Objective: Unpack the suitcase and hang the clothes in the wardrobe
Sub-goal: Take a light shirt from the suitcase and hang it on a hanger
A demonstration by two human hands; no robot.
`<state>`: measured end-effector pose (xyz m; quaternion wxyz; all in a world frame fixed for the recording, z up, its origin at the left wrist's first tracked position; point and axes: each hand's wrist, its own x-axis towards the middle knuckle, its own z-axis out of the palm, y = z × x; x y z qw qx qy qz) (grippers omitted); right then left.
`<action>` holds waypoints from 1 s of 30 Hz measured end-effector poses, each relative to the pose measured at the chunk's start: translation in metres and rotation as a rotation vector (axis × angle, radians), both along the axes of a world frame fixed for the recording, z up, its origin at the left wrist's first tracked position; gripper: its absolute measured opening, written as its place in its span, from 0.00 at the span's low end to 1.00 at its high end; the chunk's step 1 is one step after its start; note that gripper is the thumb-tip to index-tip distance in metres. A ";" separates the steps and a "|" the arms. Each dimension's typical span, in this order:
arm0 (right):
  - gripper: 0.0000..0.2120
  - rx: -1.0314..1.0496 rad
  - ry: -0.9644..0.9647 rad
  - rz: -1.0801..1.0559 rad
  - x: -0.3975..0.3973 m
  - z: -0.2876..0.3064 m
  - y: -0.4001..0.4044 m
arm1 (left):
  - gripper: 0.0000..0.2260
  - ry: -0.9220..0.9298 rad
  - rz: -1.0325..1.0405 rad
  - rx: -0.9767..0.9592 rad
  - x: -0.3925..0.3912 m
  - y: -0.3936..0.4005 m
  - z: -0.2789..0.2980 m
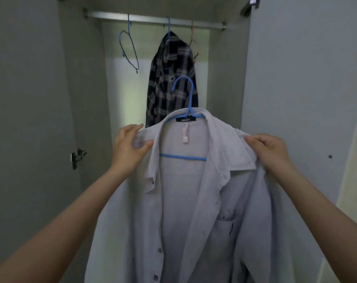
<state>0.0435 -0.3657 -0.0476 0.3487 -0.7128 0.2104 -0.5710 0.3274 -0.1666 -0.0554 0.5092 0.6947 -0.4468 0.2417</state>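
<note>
Shirt: a pale lilac button-up shirt (pixel 185 201) hangs open-fronted on a blue hanger (pixel 183 119), held up in front of the open wardrobe, near the camera and below the rail.
Left hand: the left hand (pixel 130 148) pinches the shirt's left shoulder, thumb under the cloth and fingers over it.
Right hand: the right hand (pixel 269 152) grips the right shoulder by the collar, fingers curled into the fabric.
Wardrobe: the metal rail (pixel 153 18) runs across the top, far side — on it an empty blue hanger (pixel 128 50) at left, a dark plaid shirt (pixel 171 82) in the middle, and a pinkish hanger (pixel 194 45) just right of it.
Handling: the shirt looks light, soft and limp — it likely slides off the hanger if tilted.
Where to hold: probably best taken at the hanger's neck below the hook, so the hook is free for the rail, in the gap left of the plaid shirt.
</note>
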 end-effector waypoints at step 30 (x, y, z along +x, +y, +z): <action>0.17 -0.056 -0.163 -0.622 0.024 0.101 -0.036 | 0.19 0.238 -0.668 -0.025 -0.033 -0.147 0.041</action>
